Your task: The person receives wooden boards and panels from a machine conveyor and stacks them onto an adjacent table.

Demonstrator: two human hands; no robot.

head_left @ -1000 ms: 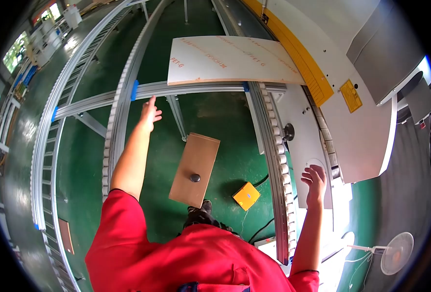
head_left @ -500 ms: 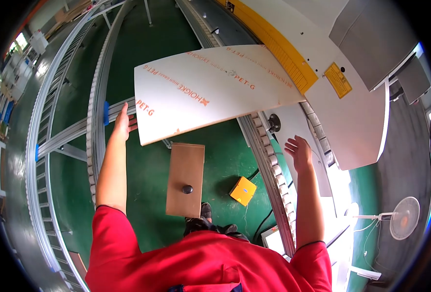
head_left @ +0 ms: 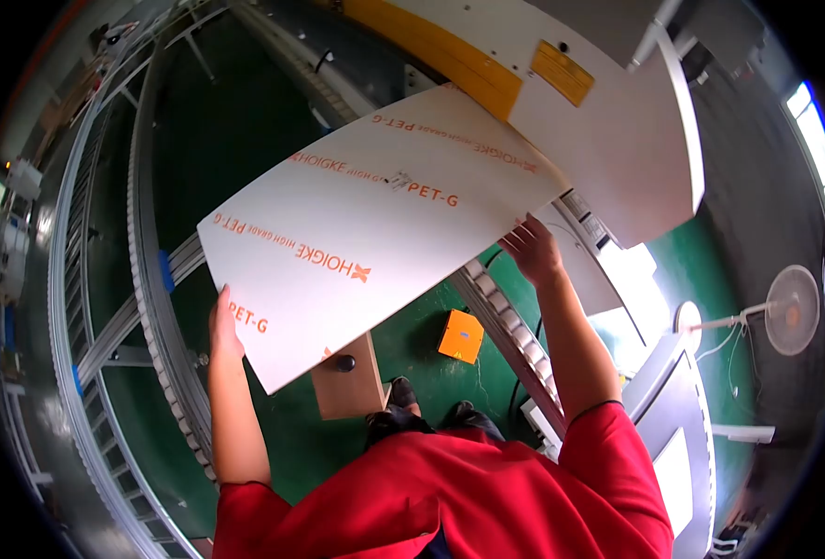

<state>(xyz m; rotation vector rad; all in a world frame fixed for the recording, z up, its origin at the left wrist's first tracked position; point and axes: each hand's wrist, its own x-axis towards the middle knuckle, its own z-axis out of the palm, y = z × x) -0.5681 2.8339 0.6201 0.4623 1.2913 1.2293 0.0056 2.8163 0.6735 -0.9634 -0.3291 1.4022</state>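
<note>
A white board with orange "HOIGKE PET-G" print (head_left: 338, 224) lies slanted across my view. Its far right end is against the yellow-edged machine. My left hand (head_left: 224, 328) grips the board's left short edge, with the thumb along the rim and the other fingers hidden beneath. On the near long edge, toward the right end, my right hand (head_left: 534, 252) has its fingers bent against the board; the fingertips are partly hidden.
The machine's yellow band (head_left: 431, 45) borders the board's far side. Roller rails run on the left (head_left: 147, 307) and right (head_left: 515, 326). On the green floor are a brown box with a black knob (head_left: 357, 387) and an orange-yellow box (head_left: 461, 336). A fan (head_left: 792, 309) stands right.
The board has turned, its left end swinging nearer to me. Both hands, apart from it before, now touch its edges. The view has also shifted.
</note>
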